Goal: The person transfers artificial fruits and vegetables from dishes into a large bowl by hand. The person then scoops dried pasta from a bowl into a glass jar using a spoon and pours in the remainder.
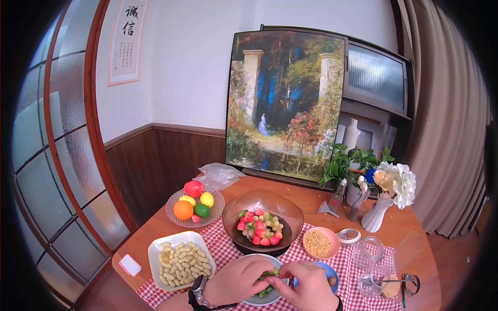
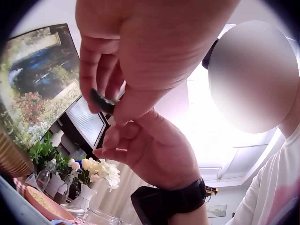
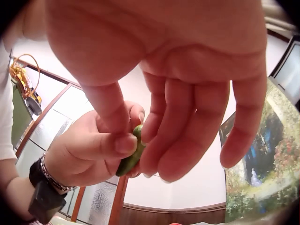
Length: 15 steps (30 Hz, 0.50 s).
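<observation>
A small green pod [image 3: 132, 157] is between my two hands, close over a pale bowl [image 1: 276, 297] that holds more green pieces. My left hand [image 1: 233, 280] pinches the pod between thumb and fingers, with a watch on its wrist. From the other side, my right hand [image 1: 308, 285] has thumb and fingertips on the pod's upper end, its outer fingers loosely bent. In the left wrist view the pod [image 2: 102, 102] looks dark and slightly curved. The hands cover part of the bowl.
Around the bowl stand a dish of peanuts [image 1: 167, 276], a large glass bowl of fruit [image 1: 228, 217], a pink bowl [image 1: 336, 239] of small tan pieces and a blue plate [image 1: 332, 270]. Glass jars [image 1: 371, 284] stand at right, a flower vase [image 1: 374, 220] behind.
</observation>
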Tool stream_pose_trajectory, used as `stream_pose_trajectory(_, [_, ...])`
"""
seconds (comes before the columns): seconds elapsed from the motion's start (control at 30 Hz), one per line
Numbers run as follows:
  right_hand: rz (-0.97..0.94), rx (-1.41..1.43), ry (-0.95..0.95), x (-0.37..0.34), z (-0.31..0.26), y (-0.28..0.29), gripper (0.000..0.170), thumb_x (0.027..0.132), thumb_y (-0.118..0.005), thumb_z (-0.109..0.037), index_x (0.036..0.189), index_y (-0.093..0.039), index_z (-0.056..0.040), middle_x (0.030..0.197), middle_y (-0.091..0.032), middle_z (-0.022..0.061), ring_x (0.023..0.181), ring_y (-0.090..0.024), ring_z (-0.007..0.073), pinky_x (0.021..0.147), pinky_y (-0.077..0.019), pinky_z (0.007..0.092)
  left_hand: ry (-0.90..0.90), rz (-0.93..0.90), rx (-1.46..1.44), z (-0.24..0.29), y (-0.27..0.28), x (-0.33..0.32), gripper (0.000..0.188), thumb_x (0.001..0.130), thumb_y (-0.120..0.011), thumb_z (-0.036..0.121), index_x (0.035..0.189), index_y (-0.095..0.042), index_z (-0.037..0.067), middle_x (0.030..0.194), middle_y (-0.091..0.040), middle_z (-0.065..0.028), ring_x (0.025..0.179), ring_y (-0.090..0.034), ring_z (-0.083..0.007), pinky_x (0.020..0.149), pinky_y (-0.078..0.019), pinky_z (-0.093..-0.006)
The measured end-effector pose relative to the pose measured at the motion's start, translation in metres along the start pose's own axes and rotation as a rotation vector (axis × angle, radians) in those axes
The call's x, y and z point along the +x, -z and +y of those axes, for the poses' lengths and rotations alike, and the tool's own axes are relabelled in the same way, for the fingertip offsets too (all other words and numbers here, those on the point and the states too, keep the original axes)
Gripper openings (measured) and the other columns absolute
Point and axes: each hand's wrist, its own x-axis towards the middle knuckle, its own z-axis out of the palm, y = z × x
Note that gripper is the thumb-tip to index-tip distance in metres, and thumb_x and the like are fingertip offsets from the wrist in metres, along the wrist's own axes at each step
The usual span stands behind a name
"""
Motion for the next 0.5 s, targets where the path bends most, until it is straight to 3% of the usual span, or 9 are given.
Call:
stream_pose_trajectory(0.07, [-0.021, 0.054, -0.046, 0.0, -0.003, 0.001, 0.019, 0.081, -0.075, -0.017, 0.09, -0.065, -0.0028, 0.073, -0.064, 0.0119, 0.069, -0.065, 0.0286, 0.063, -0.0513, 0.0357, -0.056, 0.035, -0.001, 0.0, 0.0, 0.0, 0.034, 0.077, -0.078, 0.011, 0.104, -0.059, 0.004, 0.1, -0.066, -0.0109, 0.087, -0.067, -0.0277, 0.075, -0.0555, -0.0361])
stream_pose_trajectory(0.13, [0.09, 0.269, -0.183, 0.0, -0.008, -0.002, 0.018, 0.08, -0.077, -0.012, 0.089, -0.064, -0.002, 0.071, -0.062, 0.0093, 0.067, -0.064, 0.0234, 0.063, -0.0507, 0.0314, -0.113, 0.067, -0.006, 0.001, 0.0, 0.001, 0.036, 0.073, -0.082, 0.009, 0.1, -0.06, 0.004, 0.097, -0.068, -0.0103, 0.084, -0.068, -0.0269, 0.073, -0.0562, -0.0354])
stream_pose_trajectory(0.33, [0.149, 0.202, -0.056, -0.007, -0.005, 0.002, 0.019, 0.081, -0.075, -0.004, 0.095, -0.063, 0.0002, 0.077, -0.063, 0.0091, 0.072, -0.064, 0.0172, 0.066, -0.0506, 0.0281, -0.103, 0.055, -0.027, 0.005, 0.0, 0.0, 0.037, 0.073, -0.083, 0.01, 0.1, -0.059, 0.003, 0.098, -0.068, -0.0106, 0.086, -0.068, -0.0279, 0.074, -0.0563, -0.0352])
stream_pose_trajectory(0.37, [0.149, 0.204, -0.058, -0.01, -0.007, 0.005, 0.019, 0.081, -0.075, -0.004, 0.095, -0.063, 0.0002, 0.077, -0.063, 0.0091, 0.072, -0.064, 0.0172, 0.066, -0.0506, 0.0281, -0.068, 0.016, -0.023, 0.006, 0.002, 0.002, 0.038, 0.077, -0.08, 0.014, 0.106, -0.058, 0.002, 0.099, -0.066, -0.0114, 0.089, -0.066, -0.0289, 0.076, -0.0552, -0.0367])
stream_pose_trajectory(0.43, [0.518, 0.065, -0.109, -0.017, -0.011, 0.012, 0.021, 0.085, -0.071, -0.001, 0.102, -0.059, 0.0005, 0.09, -0.064, 0.0123, 0.08, -0.063, 0.0167, 0.071, -0.0523, 0.0293, -0.031, -0.023, -0.018, 0.005, 0.005, 0.005, 0.04, 0.081, -0.076, 0.018, 0.112, -0.056, 0.001, 0.099, -0.063, -0.0121, 0.093, -0.064, -0.03, 0.079, -0.054, -0.0382])
stream_pose_trajectory(0.5, [0.835, 0.148, 0.121, -0.024, -0.003, 0.015, 0.025, 0.089, -0.066, 0.001, 0.108, -0.051, -0.0008, 0.101, -0.062, 0.0158, 0.086, -0.062, 0.0188, 0.077, -0.0539, 0.0324, 0.016, -0.31, 0.051, -0.004, 0.006, 0.005, 0.037, 0.083, -0.075, 0.028, 0.105, -0.058, 0.003, 0.097, -0.064, -0.0134, 0.088, -0.064, -0.0307, 0.076, -0.0535, -0.0372])
